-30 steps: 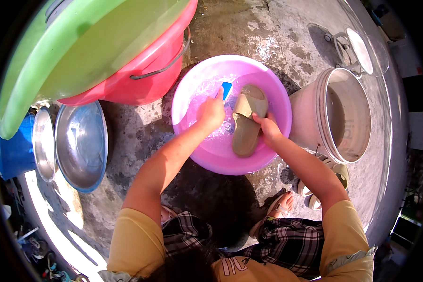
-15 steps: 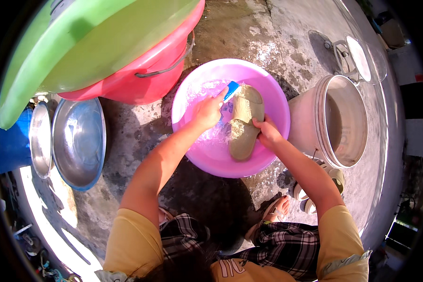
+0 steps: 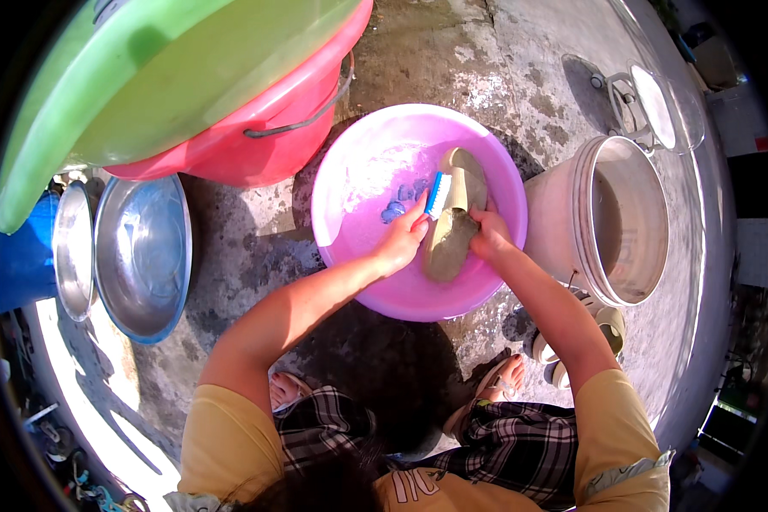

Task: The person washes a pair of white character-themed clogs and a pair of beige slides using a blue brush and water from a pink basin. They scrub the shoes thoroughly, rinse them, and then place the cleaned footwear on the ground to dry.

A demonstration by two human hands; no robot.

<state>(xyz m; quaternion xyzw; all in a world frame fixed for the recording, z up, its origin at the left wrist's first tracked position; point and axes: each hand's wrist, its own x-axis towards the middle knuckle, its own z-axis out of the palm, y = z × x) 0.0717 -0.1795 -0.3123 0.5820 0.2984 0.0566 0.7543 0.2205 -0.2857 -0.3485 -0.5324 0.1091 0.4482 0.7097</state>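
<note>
A pink basin with shallow water stands on the ground in front of me. Over it my left hand grips a blue scrub brush with white bristles. The bristles face a olive-green slide sandal and lie close against the edge of its strap. My right hand has hold of the sandal by its right side, near the strap; the sandal is tilted, toe and heel along the basin's length. A blue pattern shows on the basin's bottom, left of the brush.
A whitish bucket stands right of the basin. A red bucket and a large green tub are at upper left, metal bowls below them. More sandals lie near my right foot.
My left hand and the brush have moved down and right, from the sandal's upper end to its strap edge. The sandal has turned and tilted somewhat in my right hand.
</note>
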